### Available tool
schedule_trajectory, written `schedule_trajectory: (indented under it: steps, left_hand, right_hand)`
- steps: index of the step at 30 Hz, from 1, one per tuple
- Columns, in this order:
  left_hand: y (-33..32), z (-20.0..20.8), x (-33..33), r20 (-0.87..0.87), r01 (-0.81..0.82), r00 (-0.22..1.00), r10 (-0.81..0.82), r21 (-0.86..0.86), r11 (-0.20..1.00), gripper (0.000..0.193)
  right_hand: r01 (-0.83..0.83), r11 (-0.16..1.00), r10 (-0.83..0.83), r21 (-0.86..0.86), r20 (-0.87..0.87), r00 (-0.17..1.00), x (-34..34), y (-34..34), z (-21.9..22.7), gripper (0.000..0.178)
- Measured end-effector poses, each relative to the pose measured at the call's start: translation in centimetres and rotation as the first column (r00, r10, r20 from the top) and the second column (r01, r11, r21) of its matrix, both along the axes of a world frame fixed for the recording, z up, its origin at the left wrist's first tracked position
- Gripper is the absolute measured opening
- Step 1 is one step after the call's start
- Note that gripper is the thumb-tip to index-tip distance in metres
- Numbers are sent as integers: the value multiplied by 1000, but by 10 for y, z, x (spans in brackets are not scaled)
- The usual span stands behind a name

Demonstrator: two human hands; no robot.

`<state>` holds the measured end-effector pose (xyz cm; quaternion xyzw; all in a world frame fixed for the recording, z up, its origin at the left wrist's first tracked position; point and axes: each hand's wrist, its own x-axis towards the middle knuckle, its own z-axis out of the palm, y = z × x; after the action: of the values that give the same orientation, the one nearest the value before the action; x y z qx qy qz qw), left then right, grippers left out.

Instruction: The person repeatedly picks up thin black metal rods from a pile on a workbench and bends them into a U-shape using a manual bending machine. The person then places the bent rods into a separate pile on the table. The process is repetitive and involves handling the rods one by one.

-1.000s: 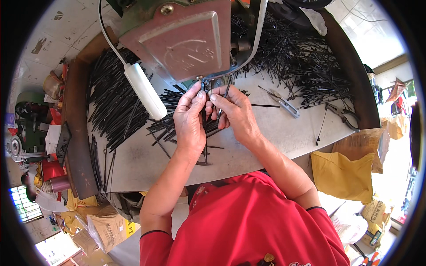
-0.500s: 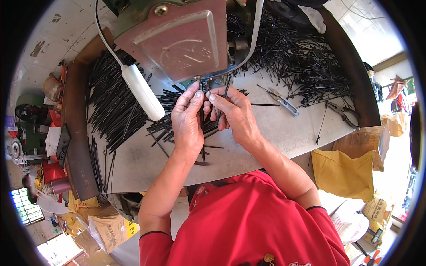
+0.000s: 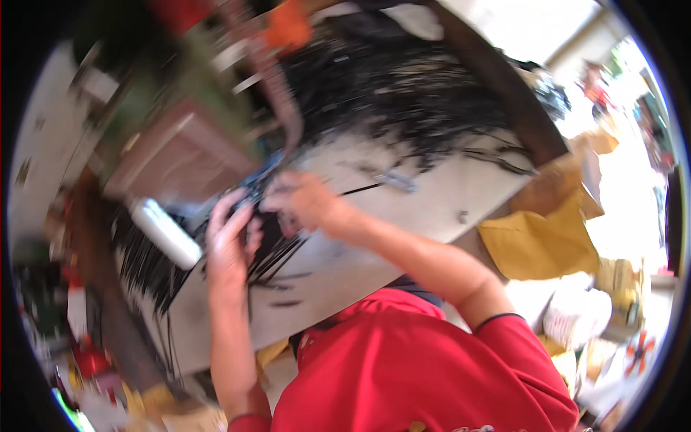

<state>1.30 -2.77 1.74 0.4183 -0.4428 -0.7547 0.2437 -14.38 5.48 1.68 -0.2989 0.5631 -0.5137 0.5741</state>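
The picture is smeared by motion. My left hand (image 3: 229,234) is at the lower edge of a green machine with a reddish-brown cover (image 3: 180,158), thumb and fingers pinched near its working part. A thin black rod (image 3: 250,299) runs down from this hand. Just to the right, my right hand (image 3: 306,204) is close to the same spot, its fingers too blurred to tell what they hold. More thin black rods (image 3: 277,255) lie below the hands on the pale tabletop (image 3: 425,216).
A white bar-shaped lamp (image 3: 167,234) hangs left of my hands. Black rods are heaped at the left (image 3: 147,270) and in a tangled far pile (image 3: 410,86). A grey-handled tool (image 3: 398,180) and dark pliers (image 3: 500,157) lie at the right. Yellow sheeting (image 3: 540,241) hangs beyond the table edge.
The whole view has swung, so machine, table and hands appear farther left and tilted. My right hand has come slightly away from the left and is blurred.
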Motion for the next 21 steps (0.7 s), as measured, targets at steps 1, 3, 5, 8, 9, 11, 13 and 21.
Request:
schedule_trajectory:
  steps: [1,3,5,8,9,11,13,21]
  left_hand:
    - [-1,-3,-3,4,-4,1000,4,3,1000,31]
    - [-1,-7,-2,60,-45,997,46,-31,999,31]
    - [0,-9,2,31,-86,996,89,-66,994,28]
    - [9,-15,7,-46,-25,999,17,-173,985,25]
    - [15,-16,7,-70,22,997,-40,-244,970,26]
    - [38,-4,6,3,44,999,-44,-213,976,27]
    - [48,-1,14,29,51,998,-46,-192,980,29]
    - [61,-8,30,161,56,987,14,-426,903,34]
  right_hand:
    - [87,995,-83,-47,79,993,4,-3,-10,16]
    - [158,985,-147,-66,152,977,6,0,-12,12]
    - [159,985,-150,-63,123,981,7,2,-2,11]
    - [181,975,-161,-126,155,975,12,-5,-9,12]
    - [185,975,-167,-121,146,975,12,-4,-8,14]
    - [205,958,-206,-201,19,978,12,5,-11,18]
    - [210,934,-259,-290,-144,955,21,8,-10,19]
    - [137,936,-181,-325,-110,977,33,7,-10,29]
